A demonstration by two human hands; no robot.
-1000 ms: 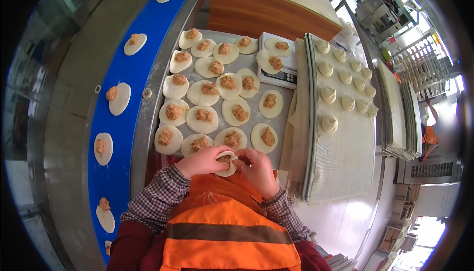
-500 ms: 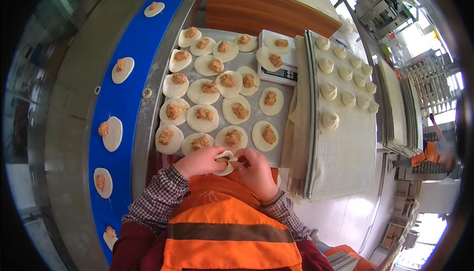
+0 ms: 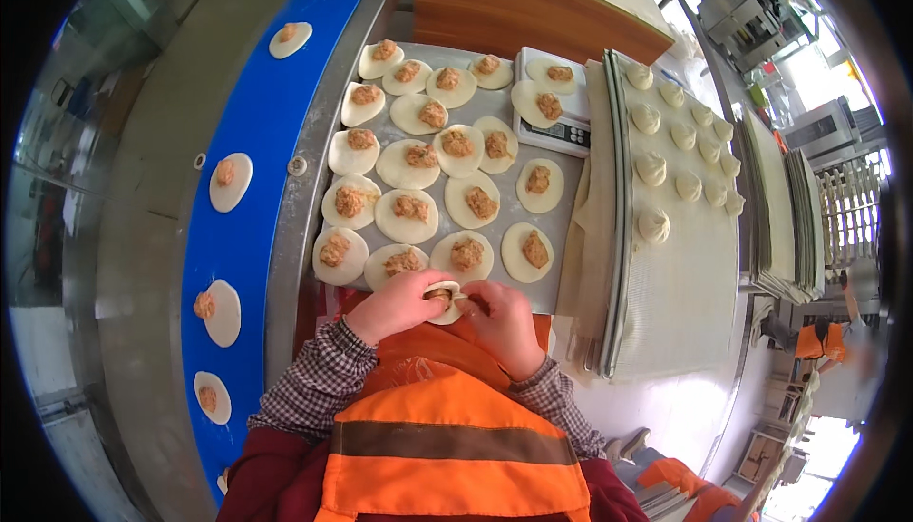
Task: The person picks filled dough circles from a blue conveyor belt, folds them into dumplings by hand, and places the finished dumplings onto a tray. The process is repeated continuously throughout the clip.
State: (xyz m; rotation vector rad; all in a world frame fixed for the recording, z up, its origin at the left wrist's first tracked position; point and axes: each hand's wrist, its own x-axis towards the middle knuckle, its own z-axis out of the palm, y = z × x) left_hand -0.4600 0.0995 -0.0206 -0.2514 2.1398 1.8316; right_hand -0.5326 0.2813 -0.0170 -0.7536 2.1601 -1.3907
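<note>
Low in front of me, at the near edge of the metal tabletop (image 3: 552,286), I hold a round dough wrapper (image 3: 448,314) with filling in its middle. My left hand (image 3: 393,306) cups its left side, with the thumb at the filling. On the right side, my right hand (image 3: 502,326) pinches the rim between thumb and fingertips. The wrapper's edge is partly raised and the top is still open. Just beyond my hands lie several flat wrappers (image 3: 514,265) on the metal, each topped with a lump of pinkish meat filling (image 3: 466,255).
Left of me runs a blue conveyor belt (image 3: 249,265) carrying filled wrappers. A digital scale (image 3: 558,134) bears two more. To the right, a cloth-lined tray (image 3: 680,303) holds several pleated buns (image 3: 653,225). Another person in orange (image 3: 820,341) is at the far right.
The wrappers on the belt have moved toward me. My view has shifted slightly, so the table and tray appear farther right. Both hands stay on the same wrapper, working at its rim.
</note>
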